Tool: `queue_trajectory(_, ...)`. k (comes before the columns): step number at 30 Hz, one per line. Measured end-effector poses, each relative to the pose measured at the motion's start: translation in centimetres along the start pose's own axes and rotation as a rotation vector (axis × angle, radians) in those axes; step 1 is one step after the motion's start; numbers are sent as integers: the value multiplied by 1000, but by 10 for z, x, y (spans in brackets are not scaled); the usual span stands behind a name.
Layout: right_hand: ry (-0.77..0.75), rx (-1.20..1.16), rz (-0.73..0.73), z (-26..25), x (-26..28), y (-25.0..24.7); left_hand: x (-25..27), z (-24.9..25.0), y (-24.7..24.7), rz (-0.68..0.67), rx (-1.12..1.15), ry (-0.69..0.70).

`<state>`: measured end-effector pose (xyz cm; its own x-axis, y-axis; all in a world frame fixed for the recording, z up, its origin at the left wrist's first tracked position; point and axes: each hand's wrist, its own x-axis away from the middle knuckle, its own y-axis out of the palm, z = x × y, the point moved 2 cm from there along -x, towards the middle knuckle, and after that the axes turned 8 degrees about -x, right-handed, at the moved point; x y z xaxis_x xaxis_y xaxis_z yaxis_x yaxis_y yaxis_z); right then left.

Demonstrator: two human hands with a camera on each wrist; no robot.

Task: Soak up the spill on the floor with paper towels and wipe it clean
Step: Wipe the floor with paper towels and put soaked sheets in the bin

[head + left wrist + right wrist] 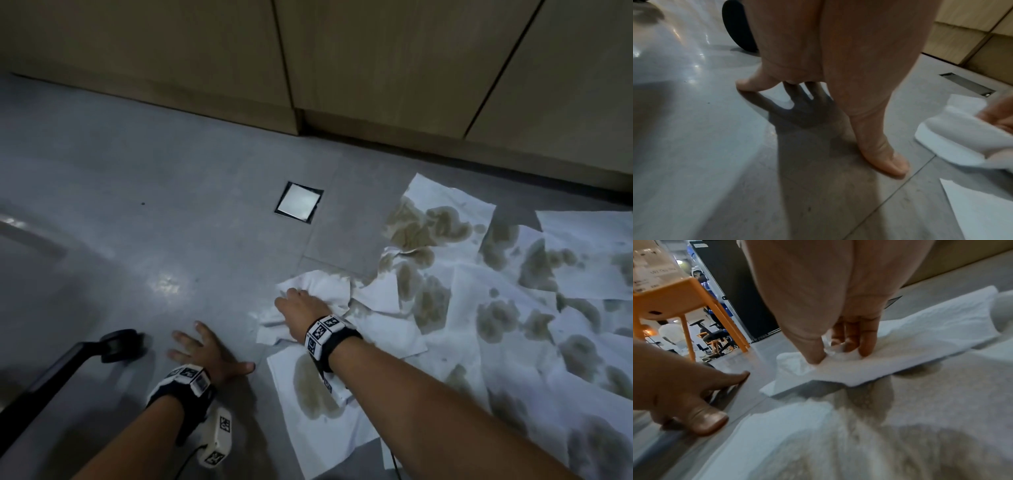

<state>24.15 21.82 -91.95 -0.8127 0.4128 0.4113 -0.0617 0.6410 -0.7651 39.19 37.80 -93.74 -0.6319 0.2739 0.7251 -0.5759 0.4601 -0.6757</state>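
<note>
We are down on the grey tiled floor (144, 260), which fills most of the head view, with the tan cabinet fronts (342, 58) running along its far edge. To our right a broad spread of white paper towels (513, 301) lies flat on the floor, sheet overlapping sheet, and brownish wet patches of the spill (428, 298) show through many of them; the nearest sheet, under our right forearm, carries one large blotch of its own. At the left margin of that spread sits a bunched wad of towel (322, 287), still mostly white and touching the stained sheets beside it. A square metal floor plate (298, 202) is set into the tiles well apart from the towels, towards the cabinets. At lower left the black leg and foot of a chair base (116, 346) rest on the floor, near our left hand. In the right wrist view an orange table (674, 303) stands in the background.

Our right hand (301, 308) is on the wad; from the right wrist camera its grip is a narrow pinch, thumb and curled fingertips (865, 344) gathering the paper between them and pressing it to the floor. Our left hand (209, 349) lies flat on bare tile just beside the nearest sheet, its grip wide, fingers spread and straight, thumb pointing towards the towels, holding nothing. Both wrists wear black bands with white marker blocks (325, 332).
</note>
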Motion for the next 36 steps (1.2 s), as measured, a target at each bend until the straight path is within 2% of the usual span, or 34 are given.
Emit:
queue_trajectory(3,5,-240,42,13,-5,-19,-3,0,1,13,-22,4)
queue_trajectory(5,53,-415,221,27,-4,-37,-5,-1,2,26,-30,4)
queue_trajectory(7,74,-420,379,48,3,-51,-5,-1,4,42,-36,4)
queue_trajectory(8,72,-350,400,60,8,-55,-5,-1,4,47,-40,4)
queue_trajectory(11,100,-69,306,85,25,-51,-7,-1,6,56,-56,0)
queue_trajectory(15,234,185,204,93,42,-25,-9,-1,7,52,-67,11)
queue_trajectory(19,305,154,84,94,49,4,-8,-1,5,38,-56,6)
queue_trajectory(22,337,101,76,93,45,5,-3,2,0,20,-97,-3)
queue_trajectory(26,269,70,105,81,39,0,2,4,-3,8,-106,10)
queue_trajectory(30,266,78,3,72,36,8,4,4,-5,-4,-97,15)
queue_trajectory(33,280,63,50,64,33,-4,5,4,-5,-2,-91,19)
queue_trajectory(36,256,75,244,62,34,-30,6,5,-6,-5,-87,22)
